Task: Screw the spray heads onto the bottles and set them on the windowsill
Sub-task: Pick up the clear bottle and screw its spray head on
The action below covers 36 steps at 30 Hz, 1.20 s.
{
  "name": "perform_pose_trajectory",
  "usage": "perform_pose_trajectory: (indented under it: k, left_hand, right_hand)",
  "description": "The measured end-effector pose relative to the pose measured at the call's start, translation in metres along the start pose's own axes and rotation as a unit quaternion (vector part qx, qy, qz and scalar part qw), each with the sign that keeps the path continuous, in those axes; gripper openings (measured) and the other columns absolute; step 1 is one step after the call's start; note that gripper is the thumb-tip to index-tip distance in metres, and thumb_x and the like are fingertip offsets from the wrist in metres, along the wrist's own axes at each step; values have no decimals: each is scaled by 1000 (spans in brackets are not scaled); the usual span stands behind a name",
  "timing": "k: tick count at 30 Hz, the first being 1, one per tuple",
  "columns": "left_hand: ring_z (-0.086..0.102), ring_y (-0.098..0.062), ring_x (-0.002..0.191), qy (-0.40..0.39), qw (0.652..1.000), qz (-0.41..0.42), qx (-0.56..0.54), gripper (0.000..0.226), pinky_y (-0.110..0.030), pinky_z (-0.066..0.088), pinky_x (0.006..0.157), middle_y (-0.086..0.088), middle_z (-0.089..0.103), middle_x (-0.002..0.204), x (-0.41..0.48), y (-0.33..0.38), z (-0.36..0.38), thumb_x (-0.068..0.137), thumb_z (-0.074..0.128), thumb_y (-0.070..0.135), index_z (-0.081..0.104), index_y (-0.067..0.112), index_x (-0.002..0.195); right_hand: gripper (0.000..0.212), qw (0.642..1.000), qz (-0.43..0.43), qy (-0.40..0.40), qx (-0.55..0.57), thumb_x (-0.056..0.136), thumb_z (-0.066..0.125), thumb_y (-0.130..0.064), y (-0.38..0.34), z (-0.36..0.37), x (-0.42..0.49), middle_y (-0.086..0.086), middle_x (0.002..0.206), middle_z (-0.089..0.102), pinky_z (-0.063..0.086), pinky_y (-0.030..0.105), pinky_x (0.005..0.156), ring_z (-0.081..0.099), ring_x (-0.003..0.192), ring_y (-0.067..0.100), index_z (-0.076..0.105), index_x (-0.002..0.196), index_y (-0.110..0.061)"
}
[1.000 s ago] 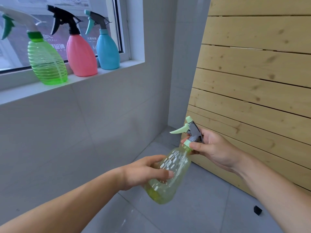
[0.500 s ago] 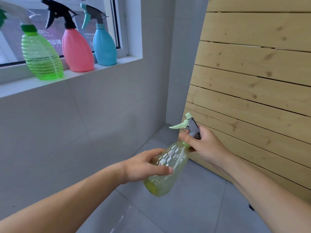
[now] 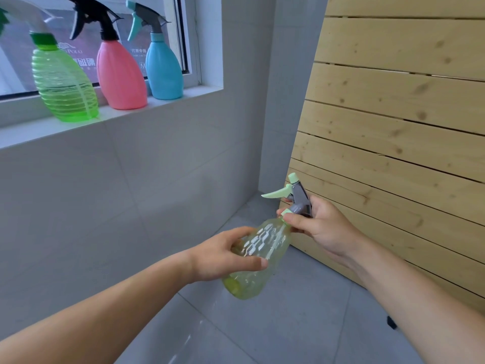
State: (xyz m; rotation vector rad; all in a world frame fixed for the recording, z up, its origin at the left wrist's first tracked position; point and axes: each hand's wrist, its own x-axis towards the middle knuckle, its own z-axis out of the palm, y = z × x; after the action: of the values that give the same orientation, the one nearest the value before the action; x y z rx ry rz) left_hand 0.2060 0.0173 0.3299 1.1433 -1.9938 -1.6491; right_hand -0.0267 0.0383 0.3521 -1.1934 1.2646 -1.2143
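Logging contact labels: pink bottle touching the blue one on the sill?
Apart. Head view shows a strip of window frame between the pink bottle and blue bottle.

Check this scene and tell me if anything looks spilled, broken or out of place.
Nothing stands out. The green bottle, pink bottle and blue bottle stand upright on the windowsill, spray heads on. The yellow-green bottle is tilted only because the left hand holds it while the right hand grips its spray head.

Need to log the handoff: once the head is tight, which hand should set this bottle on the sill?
Probably left. The left hand already wraps the yellow-green bottle and is on the windowsill side; the right hand only pinches the spray head.
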Motion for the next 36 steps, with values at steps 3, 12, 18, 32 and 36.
perform_pose_trajectory:
  k: [3,12,18,32,36]
  left_hand:
    - [71,-28,113,-7,1000,-5,5,52,-45,58,102,-7,75,119,0,-1,3,78,83,39,65,34,126]
    - [72,-25,112,4,1000,1,10,54,-44,58,102,-4,76,118,1,0,2,76,83,43,64,36,126]
    - [72,-23,115,8,1000,-3,-7,53,-41,57,103,-4,75,121,1,1,1,78,83,42,64,38,128]
    - [70,-23,104,-64,985,-27,-160,60,-50,51,105,-4,72,111,-7,11,8,75,75,49,64,25,129]
    - [71,-20,95,-31,991,11,-126,67,-39,55,92,-3,73,103,-8,16,14,75,74,49,58,12,128]
  right_hand:
    - [47,997,-2,48,-65,76,80,-34,5,3,0,3,104,68,61,39,81,69,89,18,61,111,-9]
    - [24,999,10,24,-35,87,72,-16,0,3,0,0,93,66,61,32,74,67,75,8,61,107,-8]
    - [32,1000,19,6,4,85,73,-14,-4,0,2,1,103,68,55,42,85,66,96,21,61,115,-7]
    - [29,953,62,-74,286,83,62,-10,-19,10,-10,22,119,71,46,49,106,64,119,36,63,111,-4]
    - [28,958,42,-41,280,81,63,-12,-23,18,-10,16,101,76,54,43,97,71,103,31,64,108,-2]
